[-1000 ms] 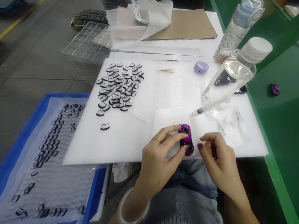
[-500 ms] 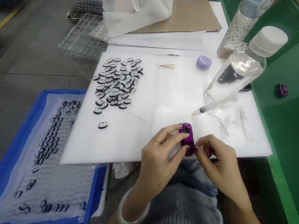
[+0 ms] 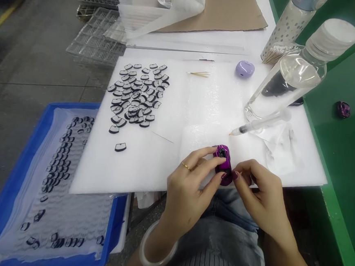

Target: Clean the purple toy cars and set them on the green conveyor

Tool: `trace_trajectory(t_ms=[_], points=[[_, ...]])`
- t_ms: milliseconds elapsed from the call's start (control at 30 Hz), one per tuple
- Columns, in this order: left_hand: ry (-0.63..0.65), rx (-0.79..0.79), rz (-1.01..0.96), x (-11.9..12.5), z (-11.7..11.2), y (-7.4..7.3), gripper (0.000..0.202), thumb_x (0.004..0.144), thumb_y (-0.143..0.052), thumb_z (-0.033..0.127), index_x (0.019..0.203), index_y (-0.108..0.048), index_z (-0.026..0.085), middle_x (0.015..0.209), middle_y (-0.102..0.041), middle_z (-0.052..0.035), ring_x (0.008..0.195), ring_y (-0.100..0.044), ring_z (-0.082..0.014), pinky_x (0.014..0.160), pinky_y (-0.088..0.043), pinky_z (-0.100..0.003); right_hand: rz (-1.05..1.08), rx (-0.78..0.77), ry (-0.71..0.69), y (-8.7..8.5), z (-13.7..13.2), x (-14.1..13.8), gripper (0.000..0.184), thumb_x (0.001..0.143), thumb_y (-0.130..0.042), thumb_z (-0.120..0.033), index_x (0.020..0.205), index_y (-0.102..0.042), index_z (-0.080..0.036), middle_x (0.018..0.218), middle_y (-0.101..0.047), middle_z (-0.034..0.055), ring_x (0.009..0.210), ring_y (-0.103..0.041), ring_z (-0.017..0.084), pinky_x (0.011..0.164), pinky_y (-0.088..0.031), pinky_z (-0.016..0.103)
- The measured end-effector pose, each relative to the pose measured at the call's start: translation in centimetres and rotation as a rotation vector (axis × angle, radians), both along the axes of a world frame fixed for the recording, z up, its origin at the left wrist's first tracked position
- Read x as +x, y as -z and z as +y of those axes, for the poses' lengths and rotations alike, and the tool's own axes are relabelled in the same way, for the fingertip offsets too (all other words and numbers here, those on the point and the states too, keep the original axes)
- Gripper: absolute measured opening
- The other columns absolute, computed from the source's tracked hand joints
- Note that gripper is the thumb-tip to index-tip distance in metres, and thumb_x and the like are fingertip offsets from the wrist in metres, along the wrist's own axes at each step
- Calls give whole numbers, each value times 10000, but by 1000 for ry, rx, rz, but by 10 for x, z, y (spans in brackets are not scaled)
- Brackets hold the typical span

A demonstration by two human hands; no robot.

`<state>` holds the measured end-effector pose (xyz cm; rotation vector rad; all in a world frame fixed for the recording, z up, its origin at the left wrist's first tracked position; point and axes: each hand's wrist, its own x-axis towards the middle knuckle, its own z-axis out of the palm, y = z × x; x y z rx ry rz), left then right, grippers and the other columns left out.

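Under the fingers of the left hand, the near part of the purple toy car is covered, and whether the right hand holds anything against the car's near end is too small to tell. The left hand pinches the car between thumb and fingers. The right hand, fingers curled together, touches its near tip. The car rests on the white foam sheet between the 2 hands. Beyond the right hand lie 1 syringe and 1 clear bottle; 1 dotted bottle is cut off at the top. Well right of that hand sits a 2nd purple car. The small black pieces beyond the left hand are too many to count.
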<state>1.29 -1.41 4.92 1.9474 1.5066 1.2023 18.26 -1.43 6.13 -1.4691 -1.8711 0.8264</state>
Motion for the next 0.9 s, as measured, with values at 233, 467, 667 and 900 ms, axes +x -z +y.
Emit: trace_trajectory(t_ms=[233, 467, 667, 900], points=[[2, -38, -7, 1, 1, -3, 186, 889, -655, 133, 1064, -702, 172, 1175, -677, -50, 893, -703, -122, 807, -596, -239, -88, 3, 103, -2, 5, -10, 200, 943, -576, -304, 780, -552, -190, 544, -434, -64, 490, -390, 79, 477, -297, 232], [83, -65, -114, -12, -1, -6, 302, 828, -708, 131, 1120, -685, 206, 1211, -652, -51, 1030, -663, -171, 868, -580, -284, 251, -28, 53, -6, -1, 2, 250, 962, -551, -292, 736, -499, -198, 591, -395, -33, 523, -355, 101, 488, -253, 258], [279, 85, -270, -1, -29, -11, 152, 920, -646, 286, 1008, -650, 162, 932, -666, -52, 824, -658, -149, 697, -566, -257, 983, -26, -109, -35, -34, -12, 459, 1009, -407, -435, 645, -260, -198, 557, -254, -23, 531, -329, 137, 504, -351, 299], [313, 21, -277, 16, -45, -4, 210, 964, -498, 122, 774, -552, 193, 698, -599, -14, 628, -582, -124, 559, -495, -243, 1031, -35, -101, -28, -40, -36, 445, 993, -433, -415, 629, -308, -192, 592, -350, 2, 619, -378, 160, 582, -371, 325]])
